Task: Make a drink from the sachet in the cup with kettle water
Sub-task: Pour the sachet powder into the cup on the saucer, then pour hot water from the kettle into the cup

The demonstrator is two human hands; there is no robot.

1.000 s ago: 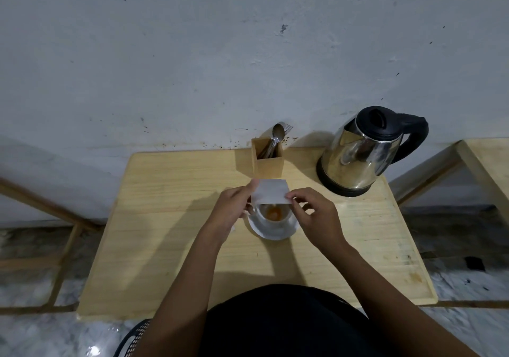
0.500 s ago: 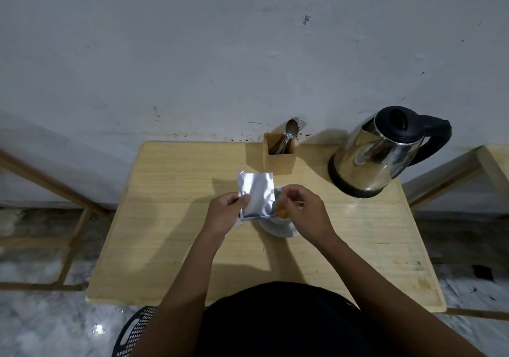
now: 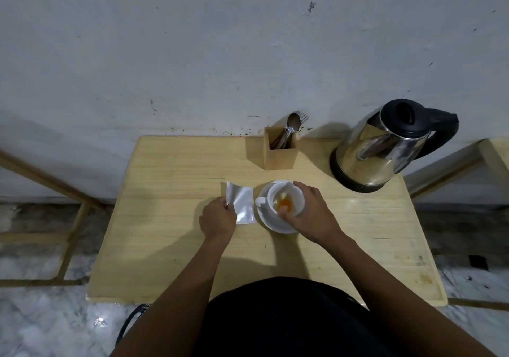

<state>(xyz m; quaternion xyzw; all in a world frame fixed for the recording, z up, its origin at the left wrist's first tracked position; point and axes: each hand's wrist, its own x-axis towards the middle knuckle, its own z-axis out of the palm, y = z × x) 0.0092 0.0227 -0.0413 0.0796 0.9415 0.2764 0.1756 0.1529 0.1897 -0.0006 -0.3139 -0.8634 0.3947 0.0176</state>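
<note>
A white cup (image 3: pixel 296 194) stands on a white saucer (image 3: pixel 265 217) in the middle of the wooden table (image 3: pixel 170 235). Orange powder (image 3: pixel 285 204) lies in the bottom of the cup. My right hand (image 3: pixel 312 213) wraps the cup's right side and rim from above. My left hand (image 3: pixel 219 220) pinches the left edge of the silvery sachet (image 3: pixel 242 203), which lies almost flat on the table just left of the saucer. The steel kettle (image 3: pixel 385 150) with black lid and handle stands at the back right on its black base.
A wooden holder (image 3: pixel 281 154) with a spoon and fork stands at the back of the table, between cup and kettle. The wall runs right behind the table. Wooden frames flank the table on both sides.
The sachet, held over the cup by both hands a second ago, has gone left and down onto the table in my left hand. My right hand let go of it and took the cup.
</note>
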